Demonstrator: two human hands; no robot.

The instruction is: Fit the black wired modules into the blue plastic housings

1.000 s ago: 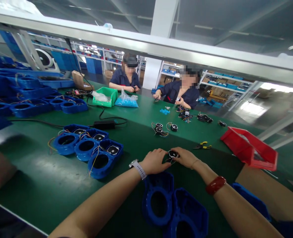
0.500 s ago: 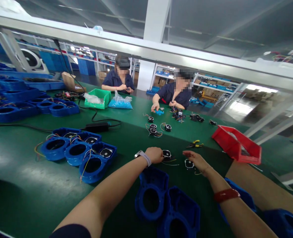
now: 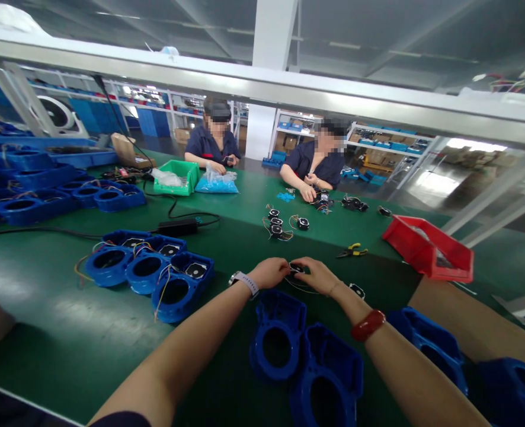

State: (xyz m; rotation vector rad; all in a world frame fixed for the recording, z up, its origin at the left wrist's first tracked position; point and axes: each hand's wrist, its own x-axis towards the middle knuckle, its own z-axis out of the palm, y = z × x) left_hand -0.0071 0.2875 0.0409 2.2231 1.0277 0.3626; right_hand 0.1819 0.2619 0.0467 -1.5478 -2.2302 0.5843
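Note:
Both of my hands meet above the green table around a small black motor [image 3: 296,268] with a pale face and thin wires. My left hand [image 3: 269,274] pinches its left side, fingers closed. From the right, my right hand [image 3: 319,276] grips the same motor between thumb and fingers. Its wires trail below, toward my right wrist. Another small motor [image 3: 357,290] lies beside my right forearm. Just below my hands, a blue plastic housing [image 3: 277,338] with a round opening stands next to a second blue housing [image 3: 329,367].
Several blue housings [image 3: 173,290] fitted with motors sit left. Yellow-handled pliers [image 3: 352,251] lie ahead, near a red bin [image 3: 431,252]. Loose motors [image 3: 275,228] are grouped mid-table. A black power adapter [image 3: 178,226] and cable lie left. Two co-workers sit opposite, by a green bin [image 3: 176,178].
My right hand has moved left from beside the other motor and joined my left hand on the motor. The co-worker on the right has shifted a hand from blue pieces to a dark assembly.

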